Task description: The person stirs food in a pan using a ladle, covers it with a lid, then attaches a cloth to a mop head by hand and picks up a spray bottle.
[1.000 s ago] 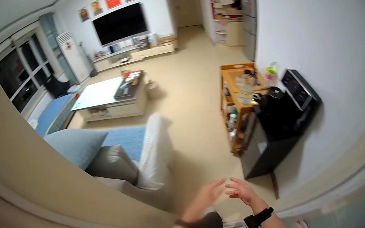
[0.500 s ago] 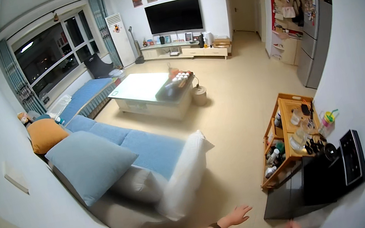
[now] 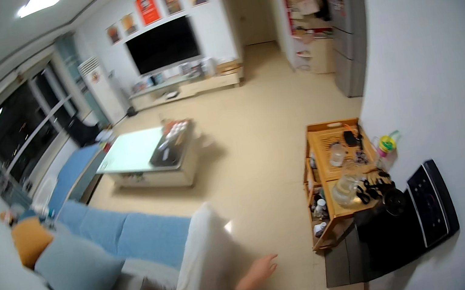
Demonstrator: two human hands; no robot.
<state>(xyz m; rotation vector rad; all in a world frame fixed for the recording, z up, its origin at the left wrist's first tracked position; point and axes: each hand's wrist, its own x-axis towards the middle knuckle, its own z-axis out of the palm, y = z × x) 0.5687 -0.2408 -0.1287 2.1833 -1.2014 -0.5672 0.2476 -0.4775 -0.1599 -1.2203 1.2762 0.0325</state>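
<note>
My left hand [image 3: 259, 269] is stretched forward, open with fingers extended, and holds nothing. It is in the air over the floor, just right of the sofa's white-covered arm [image 3: 198, 261], with a dark band on the wrist. My right hand does not show in the picture. Ahead to the right stands a black appliance [image 3: 384, 242] with an upright control panel, against the wall. Beyond it is a wooden cart [image 3: 327, 175] bearing a glass jug [image 3: 344, 189], other glassware and a green-lidded cup.
A blue-covered sofa [image 3: 143, 230] with a grey-blue cushion [image 3: 78, 272] runs along the left. Farther off stands a coffee table [image 3: 132, 149] holding a dark tray. A television [image 3: 163, 44] hangs on the far wall; a grey fridge [image 3: 348, 39] is at the back right.
My view has swung right and moved forward, bringing the cart and appliance into different positions. My left hand stays extended. My right hand, earlier at the lower edge, has left the picture.
</note>
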